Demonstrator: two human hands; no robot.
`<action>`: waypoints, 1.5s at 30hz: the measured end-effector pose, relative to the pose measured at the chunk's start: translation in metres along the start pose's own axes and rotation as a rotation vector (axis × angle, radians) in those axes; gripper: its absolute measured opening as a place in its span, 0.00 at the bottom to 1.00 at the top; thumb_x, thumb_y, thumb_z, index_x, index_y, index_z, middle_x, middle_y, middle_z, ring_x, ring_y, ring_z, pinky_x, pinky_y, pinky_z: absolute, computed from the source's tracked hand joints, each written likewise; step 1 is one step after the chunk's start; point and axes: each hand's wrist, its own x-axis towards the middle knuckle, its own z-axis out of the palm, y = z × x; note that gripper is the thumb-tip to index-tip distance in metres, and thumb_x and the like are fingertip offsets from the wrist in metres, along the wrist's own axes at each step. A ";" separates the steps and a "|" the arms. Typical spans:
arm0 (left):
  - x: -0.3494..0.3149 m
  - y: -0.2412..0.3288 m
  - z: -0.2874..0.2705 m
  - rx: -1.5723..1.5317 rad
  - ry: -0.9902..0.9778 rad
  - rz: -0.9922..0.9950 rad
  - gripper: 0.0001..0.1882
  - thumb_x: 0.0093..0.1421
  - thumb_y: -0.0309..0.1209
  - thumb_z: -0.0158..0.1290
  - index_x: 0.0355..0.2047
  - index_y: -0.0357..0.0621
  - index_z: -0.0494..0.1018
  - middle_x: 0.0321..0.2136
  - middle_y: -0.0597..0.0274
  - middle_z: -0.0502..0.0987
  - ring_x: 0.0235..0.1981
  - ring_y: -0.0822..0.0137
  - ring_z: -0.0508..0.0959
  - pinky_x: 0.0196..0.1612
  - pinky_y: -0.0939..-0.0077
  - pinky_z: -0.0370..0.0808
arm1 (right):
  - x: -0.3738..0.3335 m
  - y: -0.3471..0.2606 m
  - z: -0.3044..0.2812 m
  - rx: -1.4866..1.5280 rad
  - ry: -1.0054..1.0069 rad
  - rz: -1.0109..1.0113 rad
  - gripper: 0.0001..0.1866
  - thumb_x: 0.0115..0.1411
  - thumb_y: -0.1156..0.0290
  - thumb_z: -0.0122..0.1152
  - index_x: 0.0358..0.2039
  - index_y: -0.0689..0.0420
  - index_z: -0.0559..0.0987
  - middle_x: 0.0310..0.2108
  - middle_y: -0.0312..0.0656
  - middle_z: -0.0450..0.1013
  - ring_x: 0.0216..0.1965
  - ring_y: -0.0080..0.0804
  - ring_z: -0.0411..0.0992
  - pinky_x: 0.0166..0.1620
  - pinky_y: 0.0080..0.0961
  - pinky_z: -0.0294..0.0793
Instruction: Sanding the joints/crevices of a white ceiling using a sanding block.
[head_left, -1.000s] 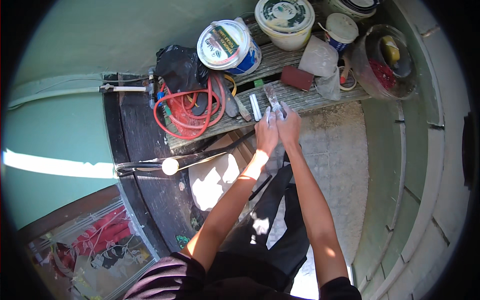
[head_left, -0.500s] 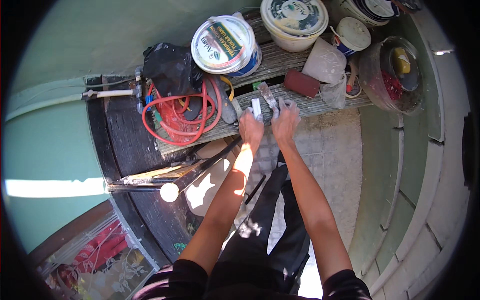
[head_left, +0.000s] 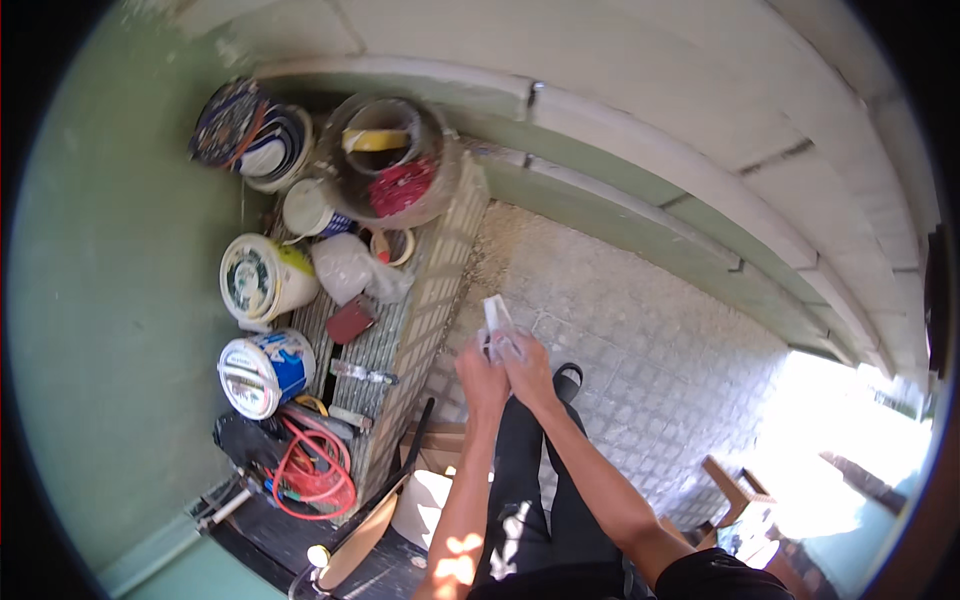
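The left hand (head_left: 483, 383) and right hand (head_left: 530, 372) both close their grip on the white strip (head_left: 495, 309), which points toward 12 o'clock. At 8 o'clock from it, a scraper (head_left: 362, 373) lies on the slatted wooden counter (head_left: 430, 288).

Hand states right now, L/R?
Left hand: closed, holding the white strip.
Right hand: fingers curled at the strip's lower end; too blurred to tell if gripping.

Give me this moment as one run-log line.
left hand: gripping white strip | right hand: gripping same strip | scraper: on wooden bench | dark red block: on bench
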 end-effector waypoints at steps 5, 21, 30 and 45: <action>-0.015 0.073 0.081 0.005 -0.237 0.366 0.05 0.59 0.20 0.50 0.34 0.30 0.72 0.28 0.39 0.74 0.31 0.37 0.76 0.33 0.51 0.70 | 0.014 0.010 -0.118 0.377 0.231 0.045 0.15 0.68 0.65 0.57 0.38 0.67 0.80 0.25 0.31 0.70 0.27 0.17 0.67 0.32 0.22 0.68; 0.009 0.273 0.178 -0.413 -0.626 0.942 0.27 0.66 0.29 0.43 0.65 0.33 0.62 0.62 0.43 0.61 0.62 0.46 0.66 0.65 0.59 0.61 | 0.089 -0.072 -0.317 0.571 0.638 -0.331 0.24 0.61 0.67 0.61 0.57 0.62 0.77 0.25 0.35 0.73 0.28 0.16 0.67 0.30 0.18 0.68; 0.020 0.287 0.183 -0.606 -0.700 0.892 0.33 0.71 0.42 0.39 0.69 0.30 0.53 0.70 0.40 0.51 0.71 0.47 0.55 0.70 0.57 0.55 | 0.125 -0.077 -0.321 0.647 0.565 -0.629 0.28 0.65 0.69 0.54 0.64 0.68 0.68 0.37 0.39 0.75 0.38 0.20 0.70 0.43 0.21 0.72; 0.028 0.292 0.197 -0.488 -0.554 1.068 0.29 0.71 0.37 0.42 0.67 0.29 0.57 0.68 0.34 0.54 0.68 0.42 0.60 0.65 0.56 0.64 | 0.118 -0.082 -0.337 1.150 0.399 -0.509 0.19 0.67 0.69 0.53 0.55 0.64 0.77 0.37 0.39 0.76 0.35 0.23 0.70 0.36 0.18 0.69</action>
